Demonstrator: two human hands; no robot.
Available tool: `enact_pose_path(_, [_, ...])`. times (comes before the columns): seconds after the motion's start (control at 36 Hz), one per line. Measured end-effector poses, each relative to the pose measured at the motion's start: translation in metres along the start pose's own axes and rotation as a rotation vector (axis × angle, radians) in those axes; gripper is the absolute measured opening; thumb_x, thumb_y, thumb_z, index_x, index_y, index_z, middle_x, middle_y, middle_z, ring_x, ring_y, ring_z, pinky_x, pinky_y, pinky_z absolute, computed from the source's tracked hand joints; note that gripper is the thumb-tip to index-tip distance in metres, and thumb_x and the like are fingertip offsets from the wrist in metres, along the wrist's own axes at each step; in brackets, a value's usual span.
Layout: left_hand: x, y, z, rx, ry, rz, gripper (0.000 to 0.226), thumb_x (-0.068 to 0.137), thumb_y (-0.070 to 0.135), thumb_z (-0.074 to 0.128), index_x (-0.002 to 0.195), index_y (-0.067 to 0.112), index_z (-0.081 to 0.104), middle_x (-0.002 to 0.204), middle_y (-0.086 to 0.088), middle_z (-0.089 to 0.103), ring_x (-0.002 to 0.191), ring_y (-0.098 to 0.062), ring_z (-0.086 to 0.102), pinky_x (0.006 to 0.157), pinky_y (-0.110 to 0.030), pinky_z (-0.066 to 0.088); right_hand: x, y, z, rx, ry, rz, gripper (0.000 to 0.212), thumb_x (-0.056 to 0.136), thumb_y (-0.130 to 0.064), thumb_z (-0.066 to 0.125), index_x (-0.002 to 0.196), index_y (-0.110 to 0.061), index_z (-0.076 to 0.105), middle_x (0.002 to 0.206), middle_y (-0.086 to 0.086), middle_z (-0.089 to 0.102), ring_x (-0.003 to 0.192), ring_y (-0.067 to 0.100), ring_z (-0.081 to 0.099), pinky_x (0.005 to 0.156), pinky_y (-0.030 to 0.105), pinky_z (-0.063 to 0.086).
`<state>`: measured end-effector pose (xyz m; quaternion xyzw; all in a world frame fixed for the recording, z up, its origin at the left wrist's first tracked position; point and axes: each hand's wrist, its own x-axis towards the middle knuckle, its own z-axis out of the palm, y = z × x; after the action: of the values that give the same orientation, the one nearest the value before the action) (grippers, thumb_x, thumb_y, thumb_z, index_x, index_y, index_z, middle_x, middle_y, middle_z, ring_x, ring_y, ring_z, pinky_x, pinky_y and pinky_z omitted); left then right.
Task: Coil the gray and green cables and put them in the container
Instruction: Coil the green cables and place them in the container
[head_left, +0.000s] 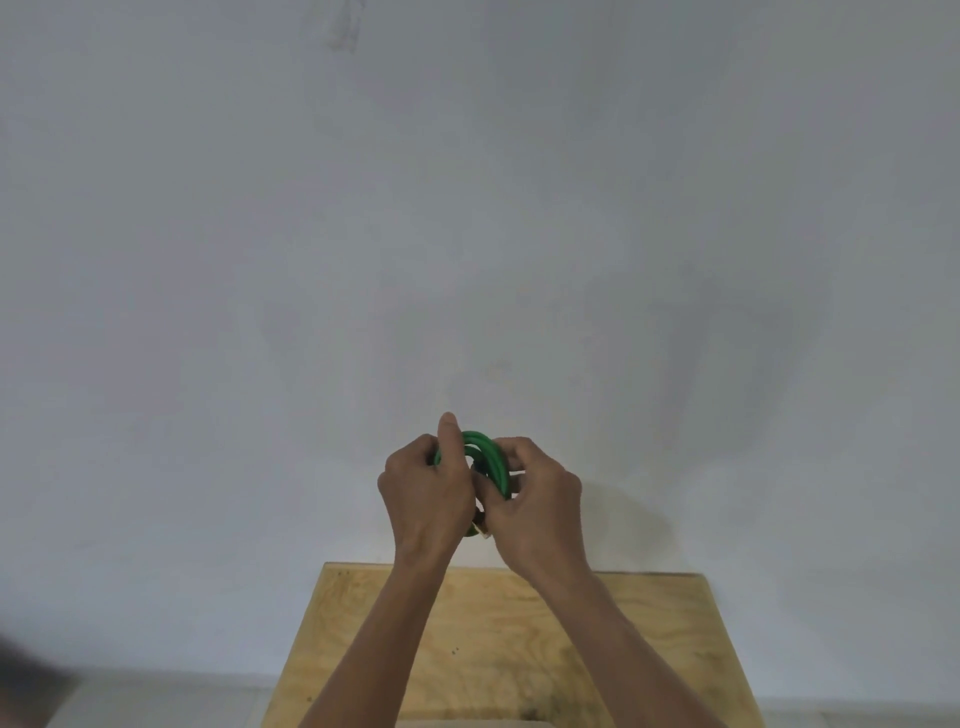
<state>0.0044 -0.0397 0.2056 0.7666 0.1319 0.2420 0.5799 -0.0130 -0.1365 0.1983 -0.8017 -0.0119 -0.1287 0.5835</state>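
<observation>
1. The left hand (423, 493) is clenched around the left side of the green cable (491, 460), thumb raised along the loops.
2. The right hand (535, 499) pinches the right side of the same coil, fingers curled over its strands.
3. The coil sits just below the frame's centre, held in the air between both hands, its ring standing roughly upright and facing the camera.
4. A connector end appears to poke out at the coil's bottom, between the palms.
5. The wooden table (649, 649) lies below, in the lower middle of the frame.
6. Neither the container nor the gray cable is in view, so which hand is nearer to them cannot be told.
</observation>
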Motion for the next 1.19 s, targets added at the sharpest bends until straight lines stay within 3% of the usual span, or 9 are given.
enact_pose_path(0.08, [0.004,-0.004,-0.003,-0.011,0.006,-0.02,0.06,0.098,0.042,0.054,0.052,0.011,0.034,0.038,0.008,0.026,0.041,-0.012,0.028,0.05,-0.03,0.034,0.001,0.001,-0.002,-0.012,-0.034,0.014,0.023,0.085,-0.02,0.076,0.106,-0.025,0.068,0.088,-0.014,0.071,0.065,0.005,0.069,0.06,0.027,0.06])
enact_pose_path(0.19, [0.003,-0.007,-0.002,-0.04,0.015,-0.046,0.06,0.097,0.045,0.055,0.051,0.011,0.036,0.037,0.008,0.028,0.039,-0.011,0.029,0.05,-0.031,0.034,-0.002,0.004,-0.001,-0.044,0.013,-0.004,0.032,0.081,-0.028,0.08,0.109,-0.034,0.065,0.086,-0.016,0.072,0.074,-0.005,0.067,0.063,0.014,0.055])
enact_pose_path(0.42, [0.003,-0.017,-0.01,-0.039,0.007,-0.089,0.061,0.097,0.05,0.053,0.052,0.01,0.04,0.037,0.007,0.033,0.043,-0.022,0.044,0.051,-0.041,0.048,-0.013,0.009,0.013,0.034,0.089,-0.034,0.025,0.082,-0.017,0.079,0.101,-0.029,0.069,0.081,-0.014,0.073,0.073,-0.003,0.067,0.058,0.005,0.047])
enact_pose_path(0.56, [0.001,-0.021,-0.017,-0.04,0.004,-0.112,0.062,0.097,0.05,0.053,0.052,0.01,0.039,0.036,0.008,0.032,0.039,-0.018,0.042,0.048,-0.038,0.046,-0.016,0.009,0.022,0.042,0.07,-0.018,0.024,0.083,-0.018,0.078,0.101,-0.029,0.067,0.082,-0.013,0.073,0.076,0.0,0.067,0.057,0.022,0.057])
enact_pose_path(0.69, [0.001,-0.019,-0.025,-0.065,-0.05,-0.129,0.061,0.101,0.046,0.05,0.061,-0.001,0.049,0.04,0.003,0.04,0.028,-0.014,0.05,0.04,-0.027,0.042,-0.018,0.009,0.028,0.003,0.104,-0.035,0.023,0.08,-0.022,0.081,0.099,-0.03,0.07,0.079,-0.018,0.07,0.081,-0.009,0.064,0.065,0.001,0.044])
enact_pose_path(0.83, [0.004,-0.022,-0.035,-0.066,-0.107,-0.124,0.06,0.102,0.047,0.047,0.062,0.003,0.052,0.044,0.0,0.043,0.03,-0.014,0.053,0.037,-0.023,0.043,-0.022,0.009,0.037,-0.018,0.138,-0.034,0.027,0.079,-0.021,0.082,0.104,-0.026,0.074,0.081,-0.023,0.07,0.086,-0.01,0.064,0.069,-0.002,0.041])
enact_pose_path(1.0, [0.008,-0.023,-0.05,-0.063,-0.224,-0.16,0.059,0.103,0.048,0.042,0.077,0.001,0.065,0.042,-0.001,0.057,0.036,-0.009,0.058,0.04,-0.016,0.044,-0.026,0.006,0.044,-0.007,0.173,-0.001,0.029,0.078,-0.021,0.083,0.106,-0.022,0.076,0.08,-0.028,0.068,0.083,-0.012,0.064,0.071,-0.002,0.042])
enact_pose_path(1.11, [0.011,-0.03,-0.062,-0.064,-0.3,-0.204,0.055,0.1,0.052,0.046,0.08,0.008,0.071,0.062,-0.01,0.07,0.053,-0.018,0.069,0.055,-0.028,0.053,-0.034,0.007,0.048,0.023,0.21,0.027,0.031,0.077,-0.019,0.084,0.107,-0.017,0.076,0.081,-0.022,0.07,0.079,-0.016,0.063,0.068,-0.003,0.041])
enact_pose_path(1.19, [0.009,-0.035,-0.069,-0.116,-0.38,-0.243,0.046,0.1,0.047,0.051,0.086,0.01,0.073,0.066,-0.013,0.072,0.057,-0.023,0.073,0.061,-0.038,0.061,-0.04,0.008,0.052,0.028,0.23,0.05,0.031,0.077,-0.018,0.083,0.107,-0.016,0.076,0.082,-0.017,0.072,0.078,-0.015,0.064,0.065,-0.004,0.041])
